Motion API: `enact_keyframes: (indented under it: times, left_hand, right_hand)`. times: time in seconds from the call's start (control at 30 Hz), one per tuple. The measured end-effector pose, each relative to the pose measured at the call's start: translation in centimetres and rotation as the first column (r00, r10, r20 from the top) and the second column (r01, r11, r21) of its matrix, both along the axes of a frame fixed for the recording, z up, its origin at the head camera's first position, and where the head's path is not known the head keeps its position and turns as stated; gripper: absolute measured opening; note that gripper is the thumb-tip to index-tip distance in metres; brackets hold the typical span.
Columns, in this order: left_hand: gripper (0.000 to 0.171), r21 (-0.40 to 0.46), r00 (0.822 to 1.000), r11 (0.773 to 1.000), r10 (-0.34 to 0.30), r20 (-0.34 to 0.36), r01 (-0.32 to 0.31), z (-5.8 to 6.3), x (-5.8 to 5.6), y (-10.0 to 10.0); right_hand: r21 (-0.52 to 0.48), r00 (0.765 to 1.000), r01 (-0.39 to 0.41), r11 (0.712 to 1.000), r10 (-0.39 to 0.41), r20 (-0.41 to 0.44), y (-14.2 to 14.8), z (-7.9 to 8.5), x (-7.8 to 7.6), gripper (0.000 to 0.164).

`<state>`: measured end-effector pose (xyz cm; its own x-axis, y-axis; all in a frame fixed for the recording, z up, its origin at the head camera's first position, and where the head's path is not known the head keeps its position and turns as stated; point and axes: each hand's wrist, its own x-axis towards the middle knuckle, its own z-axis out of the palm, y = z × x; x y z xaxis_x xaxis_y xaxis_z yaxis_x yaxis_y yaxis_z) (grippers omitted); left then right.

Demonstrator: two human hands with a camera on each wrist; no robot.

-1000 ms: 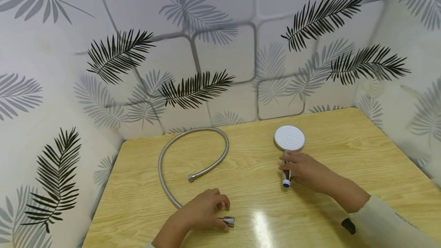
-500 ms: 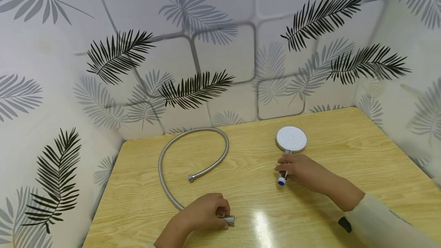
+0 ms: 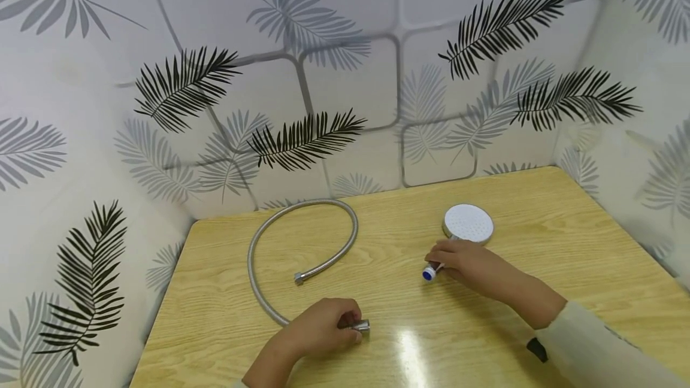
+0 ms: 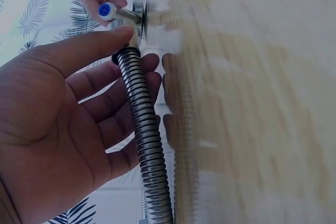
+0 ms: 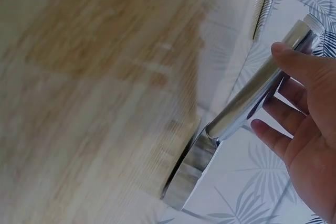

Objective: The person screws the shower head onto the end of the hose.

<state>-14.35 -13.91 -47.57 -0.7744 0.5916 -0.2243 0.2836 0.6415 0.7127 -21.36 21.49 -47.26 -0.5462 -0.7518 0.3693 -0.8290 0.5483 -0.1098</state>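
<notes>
A ribbed metal shower hose (image 3: 250,256) curves in a loop on the table. My left hand (image 3: 323,329) pinches its chrome end fitting (image 3: 363,326) between thumb and fingers, as the left wrist view shows with the ribbed hose (image 4: 144,129) running down past the palm. The hose's other end, a hex nut (image 3: 299,278), lies within the loop. My right hand (image 3: 474,265) grips the chrome handle of a shower head (image 3: 469,223), whose white spray face looks up. The handle's threaded end with a blue centre (image 3: 429,273) points toward the left hand. In the right wrist view the chrome handle (image 5: 257,95) lies between thumb and fingers.
The wooden table (image 3: 215,304) has a glossy surface with a bright reflection near the front. Behind it and on both sides stand walls with a leaf pattern (image 3: 356,82). A dark strap piece (image 3: 536,349) shows under the right sleeve.
My right hand has closed on the shower head's handle and turned it, so its threaded end swings left and its face shifts right. My left fingers have closed on the hose fitting and raised it slightly.
</notes>
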Motion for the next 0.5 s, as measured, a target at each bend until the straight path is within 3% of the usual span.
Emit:
enact_keyframes:
  times: [0.23,0.5]
  left_hand:
    - [0.019,0.047,0.998,0.997,0.056,-0.002,-0.056,0.15,-0.3,0.28]
    - [0.018,0.084,0.998,0.994,0.066,0.001,-0.066,0.51,-0.69,0.87]
  right_hand:
    - [-0.018,1.0,0.014,1.0,-0.014,-0.003,-0.23,0.13,0.23,0.034]
    - [0.017,0.993,0.083,0.996,-0.085,0.088,-0.28,0.27,0.7,0.034]
